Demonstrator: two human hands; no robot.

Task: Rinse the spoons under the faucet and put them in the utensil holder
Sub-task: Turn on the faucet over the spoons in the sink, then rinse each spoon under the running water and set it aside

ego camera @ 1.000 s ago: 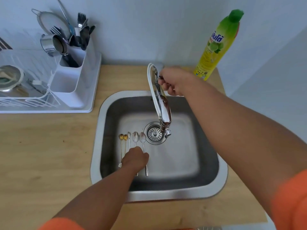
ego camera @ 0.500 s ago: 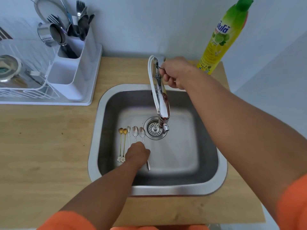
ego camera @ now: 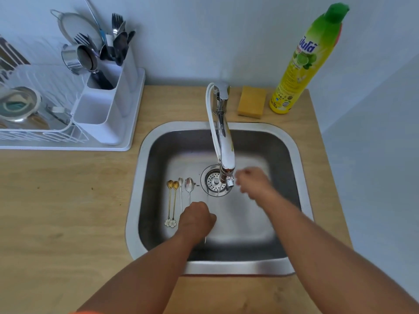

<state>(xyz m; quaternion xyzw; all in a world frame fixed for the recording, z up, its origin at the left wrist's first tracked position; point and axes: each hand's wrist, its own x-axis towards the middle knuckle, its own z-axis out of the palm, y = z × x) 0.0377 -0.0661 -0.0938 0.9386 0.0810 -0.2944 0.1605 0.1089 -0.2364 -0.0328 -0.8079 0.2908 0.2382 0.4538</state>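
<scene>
Steel spoons lie side by side on the floor of the sink (ego camera: 297, 155), bowls toward twelve o'clock and handles toward six, so their long axes run straight back at the person. From nine o'clock across: two gold spoons (ego camera: 172, 200) with flower ends, a thin silver spoon (ego camera: 180, 191), then a broader silver teaspoon (ego camera: 188, 188).

The left hand (ego camera: 196, 219) sits over the handle ends at the three o'clock side of the row, fingers curled under. A sliver of metal shows below its wrist, which I judge to be a spoon handle in its grip, though the fingers hide the contact.

The faucet (ego camera: 223, 141) spout ends over the drain (ego camera: 214, 183), at about one o'clock from the left hand and near it; a thin stream appears to run from the nozzle. The right hand (ego camera: 254, 181) is just beside the nozzle at its three o'clock, blurred, so whether it is spread or curled I cannot tell.

The coming move likely turns on a short lift toward one o'clock into the stream. The utensil holder (ego camera: 106, 105) stands on the worktop (ego camera: 68, 200) at ten o'clock, on the left hand's side.
</scene>
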